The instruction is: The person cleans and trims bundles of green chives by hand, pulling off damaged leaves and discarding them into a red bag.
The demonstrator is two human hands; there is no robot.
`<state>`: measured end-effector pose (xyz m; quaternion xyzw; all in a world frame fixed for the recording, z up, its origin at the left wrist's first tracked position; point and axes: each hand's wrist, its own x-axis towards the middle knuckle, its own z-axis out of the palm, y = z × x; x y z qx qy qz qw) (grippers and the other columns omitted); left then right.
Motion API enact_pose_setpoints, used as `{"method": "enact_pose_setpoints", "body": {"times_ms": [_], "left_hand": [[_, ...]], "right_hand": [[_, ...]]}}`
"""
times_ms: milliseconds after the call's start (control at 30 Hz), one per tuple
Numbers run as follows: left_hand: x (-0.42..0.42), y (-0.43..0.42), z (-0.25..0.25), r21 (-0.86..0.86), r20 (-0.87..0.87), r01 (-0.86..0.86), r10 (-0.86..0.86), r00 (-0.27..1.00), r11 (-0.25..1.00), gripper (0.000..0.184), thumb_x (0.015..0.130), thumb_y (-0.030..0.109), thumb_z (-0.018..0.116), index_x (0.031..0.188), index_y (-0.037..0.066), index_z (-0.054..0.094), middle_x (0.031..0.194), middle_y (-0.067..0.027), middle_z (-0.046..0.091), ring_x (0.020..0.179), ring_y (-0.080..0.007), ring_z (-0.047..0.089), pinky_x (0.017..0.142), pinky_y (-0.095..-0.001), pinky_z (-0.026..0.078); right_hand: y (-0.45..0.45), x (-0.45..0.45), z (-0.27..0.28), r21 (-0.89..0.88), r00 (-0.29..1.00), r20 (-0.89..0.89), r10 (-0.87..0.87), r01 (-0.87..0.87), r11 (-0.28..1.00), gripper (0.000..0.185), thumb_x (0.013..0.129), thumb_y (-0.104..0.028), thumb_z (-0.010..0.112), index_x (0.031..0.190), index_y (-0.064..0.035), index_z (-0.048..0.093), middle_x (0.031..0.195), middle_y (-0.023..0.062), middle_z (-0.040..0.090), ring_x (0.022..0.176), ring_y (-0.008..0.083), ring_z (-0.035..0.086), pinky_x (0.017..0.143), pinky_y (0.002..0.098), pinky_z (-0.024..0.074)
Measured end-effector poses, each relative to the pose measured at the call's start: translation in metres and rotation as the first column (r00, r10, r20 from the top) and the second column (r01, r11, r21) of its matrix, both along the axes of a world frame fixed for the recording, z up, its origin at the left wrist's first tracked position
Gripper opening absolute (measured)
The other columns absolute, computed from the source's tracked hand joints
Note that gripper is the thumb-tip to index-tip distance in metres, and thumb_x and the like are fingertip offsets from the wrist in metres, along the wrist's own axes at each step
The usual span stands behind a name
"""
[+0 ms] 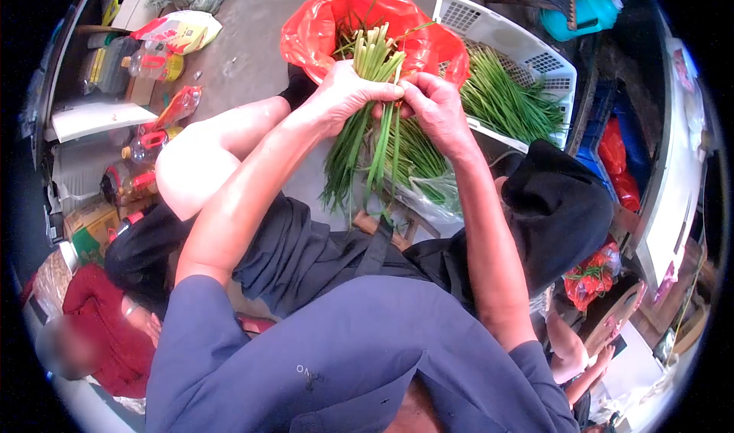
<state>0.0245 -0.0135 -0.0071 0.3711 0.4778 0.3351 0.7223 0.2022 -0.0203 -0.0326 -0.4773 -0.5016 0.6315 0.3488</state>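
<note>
A bunch of long green stalks (372, 55), pale at the cut ends, is held in my left hand (348, 93), its leaves hanging down toward my lap. My right hand (436, 104) pinches close beside it at the bunch, thumb and fingertips pressed together near my left thumb; what lies between them is too small to name. Just beyond both hands a red plastic bag (313, 32) stands open with plant bits inside. More green stalks (512, 100) lie in a white plastic basket (569, 81) at the right. Another pile of stalks (417, 154) rests on clear plastic below my right hand.
Bottles (153, 64) and a white board (103, 120) are at the left. A teal jug (585, 14) stands at the back right. A person in dark red (107, 330) sits at the lower left; another person's arm (567, 349) shows at the lower right.
</note>
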Motion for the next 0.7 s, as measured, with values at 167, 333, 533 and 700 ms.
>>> {"method": "enact_pose_setpoints", "body": {"times_ms": [167,333,533,700], "left_hand": [[-0.005,0.001,-0.004,-0.033,0.011,-0.051,0.051,0.999,0.998,0.019,0.076,0.005,0.072,0.092,0.003,0.064,0.079,-0.0029,0.065,0.060,-0.0088,0.059,0.050,-0.0211,0.045],[-0.014,0.001,-0.006,-0.016,-0.030,-0.069,0.069,0.997,0.997,0.018,0.075,0.005,0.072,0.092,0.004,0.064,0.078,-0.0023,0.064,0.060,-0.0086,0.058,0.050,-0.0206,0.045],[-0.025,0.000,-0.003,-0.030,-0.032,-0.093,0.092,0.995,0.995,0.017,0.075,0.005,0.072,0.090,0.004,0.063,0.077,-0.0024,0.063,0.061,-0.0085,0.058,0.049,-0.0204,0.044],[-0.031,0.000,-0.002,-0.042,-0.026,-0.107,0.106,0.994,0.993,0.015,0.076,0.007,0.071,0.087,0.003,0.063,0.075,-0.0034,0.063,0.060,-0.0093,0.058,0.049,-0.0209,0.044]], "right_hand": [[-0.002,-0.005,-0.001,0.126,0.991,0.131,0.026,-0.043,0.991,0.018,0.094,-0.016,0.054,0.094,0.0013,0.060,0.079,0.0015,0.059,0.066,0.0075,0.055,0.060,0.0219,0.0463],[0.004,-0.017,-0.013,0.329,0.967,0.252,-0.026,-0.061,0.942,0.017,0.089,-0.014,0.056,0.087,0.0022,0.060,0.077,0.0140,0.059,0.070,0.0233,0.060,0.063,0.0346,0.0473],[0.015,-0.021,-0.018,0.420,0.947,0.321,-0.021,-0.122,0.899,0.015,0.090,-0.013,0.056,0.086,0.0015,0.058,0.075,0.0118,0.056,0.069,0.0220,0.057,0.063,0.0333,0.0455],[0.034,-0.017,-0.021,0.313,0.952,0.300,-0.058,-0.041,0.949,0.018,0.090,-0.016,0.056,0.086,0.0008,0.059,0.075,0.0126,0.060,0.068,0.0211,0.060,0.063,0.0346,0.0476]]}}
